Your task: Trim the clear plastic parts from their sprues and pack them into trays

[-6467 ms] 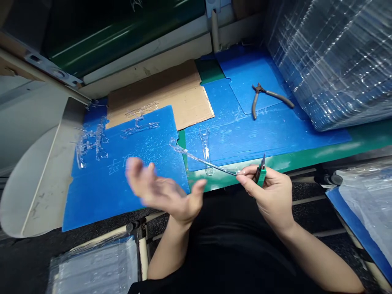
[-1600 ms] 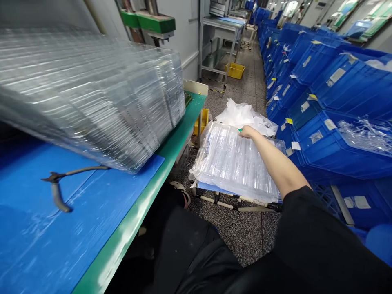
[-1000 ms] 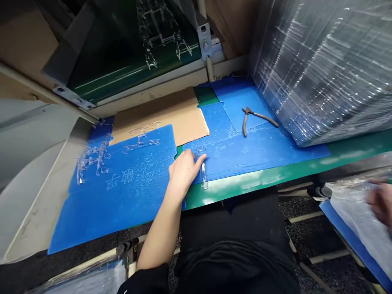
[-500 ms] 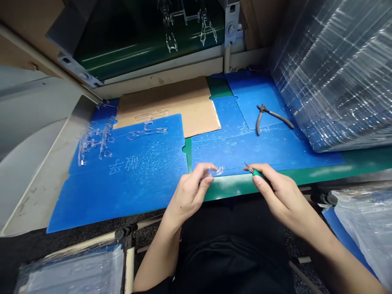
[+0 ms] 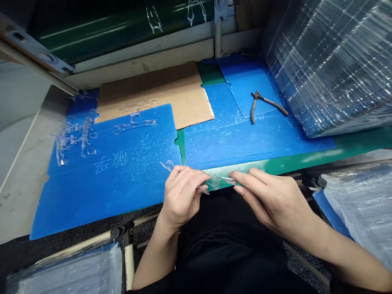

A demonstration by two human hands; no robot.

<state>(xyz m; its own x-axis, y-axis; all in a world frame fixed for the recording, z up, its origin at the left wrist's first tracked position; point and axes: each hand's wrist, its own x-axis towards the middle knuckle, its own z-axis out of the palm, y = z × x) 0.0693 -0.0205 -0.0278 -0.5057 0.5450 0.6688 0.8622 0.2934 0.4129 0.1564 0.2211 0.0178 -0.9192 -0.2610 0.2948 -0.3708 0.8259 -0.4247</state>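
Green is showing along the near edge of the table (image 5: pixel 361 141), where the left blue sheet (image 5: pixel 137 179) and the right blue sheet (image 5: pixel 220 143) are leaving it bare. Over that edge, the left hand (image 5: pixel 182 198) is closing its fingers around a clear plastic part (image 5: pixel 216 181), hiding its middle; one end is poking out beyond the knuckles over the left blue sheet, the other is pointing toward the right hand. The right hand (image 5: pixel 272 200) is pinching a small knife (image 5: pixel 229 179), its handle mostly lost behind the fingers, and I can't tell from where I'm standing whether the blade is touching the clear plastic part. Glare is washing out that stretch of edge. Clear branched pieces (image 5: pixel 85 139) are lying toward the table's left end, their outlines tangling together, while the frame is cutting off the stack of clear trays (image 5: pixel 333 73) at the right. Between that stack and the hands, the right blue sheet is offering open room, with the pliers (image 5: pixel 257 96) lying spread toward its far right, just beside the stack. Cardboard (image 5: pixel 183 98) is covering the back middle, partly under the left blue sheet. Compared with a moment ago, the hands are working closer together, the blade is sitting nearer the left fingers, and the pliers are staying put.
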